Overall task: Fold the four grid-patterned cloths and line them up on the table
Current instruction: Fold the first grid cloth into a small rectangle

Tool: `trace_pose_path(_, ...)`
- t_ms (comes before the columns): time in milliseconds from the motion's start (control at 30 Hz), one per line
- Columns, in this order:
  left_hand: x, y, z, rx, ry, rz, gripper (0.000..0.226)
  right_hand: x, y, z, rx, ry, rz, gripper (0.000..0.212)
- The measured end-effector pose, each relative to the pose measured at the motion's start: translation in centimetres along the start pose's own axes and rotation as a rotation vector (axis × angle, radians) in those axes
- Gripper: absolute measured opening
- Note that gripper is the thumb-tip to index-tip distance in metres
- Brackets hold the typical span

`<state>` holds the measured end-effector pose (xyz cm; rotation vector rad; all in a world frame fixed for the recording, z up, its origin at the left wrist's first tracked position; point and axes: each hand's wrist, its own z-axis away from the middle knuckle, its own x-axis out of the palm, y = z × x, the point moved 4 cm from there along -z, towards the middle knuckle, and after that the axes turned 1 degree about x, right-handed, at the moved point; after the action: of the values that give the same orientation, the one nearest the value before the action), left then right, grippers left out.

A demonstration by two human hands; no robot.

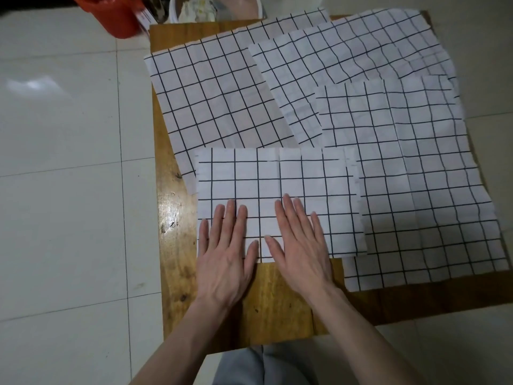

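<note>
1. We are looking down at a folded grid cloth point(280, 190) lying flat on the near middle of the wooden table point(277, 295), its near edge running across the table just ahead of our wrists.
2. Our left hand point(226, 257) is lying palm down on the near left part of that cloth, fingers straight and slightly spread, gripping nothing.
3. Our right hand point(301, 245) is lying flat beside it on the near middle of the same cloth, fingers straight and pointing away from us, also gripping nothing; the two thumbs are sitting close together but apart.
4. A right cloth point(433, 190) is spreading open over the right side of the table, wrinkled, with the folded cloth overlapping its left edge.
5. A far left cloth point(219, 101) is lying open and at a slant behind the folded one, its near corner tucked under the folded cloth's far left edge.
6. A far right cloth point(347, 56) is lying open toward the far right corner, overlapping the far left cloth and partly covered by the right cloth.
7. Beyond the table's far left corner an orange bucket point(116, 15) is standing on the pale tiled floor point(63, 162), with a white basin point(216, 8) just beside it.
8. Grey trousers point(261, 365) are showing at the bottom edge between our forearms.
</note>
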<state>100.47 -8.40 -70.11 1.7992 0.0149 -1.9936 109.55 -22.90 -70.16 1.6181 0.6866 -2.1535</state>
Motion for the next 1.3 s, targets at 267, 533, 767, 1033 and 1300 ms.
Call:
trace_pose_path(267, -0.7, -2.2, 0.3, 0.002, -0.039, -0.046, 0.086, -0.7, 4.1, 0.9, 0.088, -0.013, -0.023, 0.072)
trace_pose_path(533, -1.0, -2.1, 0.2, -0.015, -0.097, -0.09, 0.113, -1.1, 8.8, 1.9, 0.237, 0.029, -0.146, 0.074)
trace_pose_path(767, -1.1, -2.0, 0.2, -0.016, -0.085, -0.084, 0.115, -1.6, 9.4, 2.1, 0.29, 0.064, -0.117, 0.077)
trace_pose_path(1033, -1.3, -1.7, 0.6, -0.043, -0.062, -0.095, 0.103, -3.2, 8.8, 2.0, 0.337, 0.083, -0.189, 0.08)
trace_pose_path(1300, -1.3, 3.1, 0.8, 0.159, 0.002, 0.043, 0.076, -6.1, 9.4, 3.0, 0.612, 0.161, -0.214, 0.09)
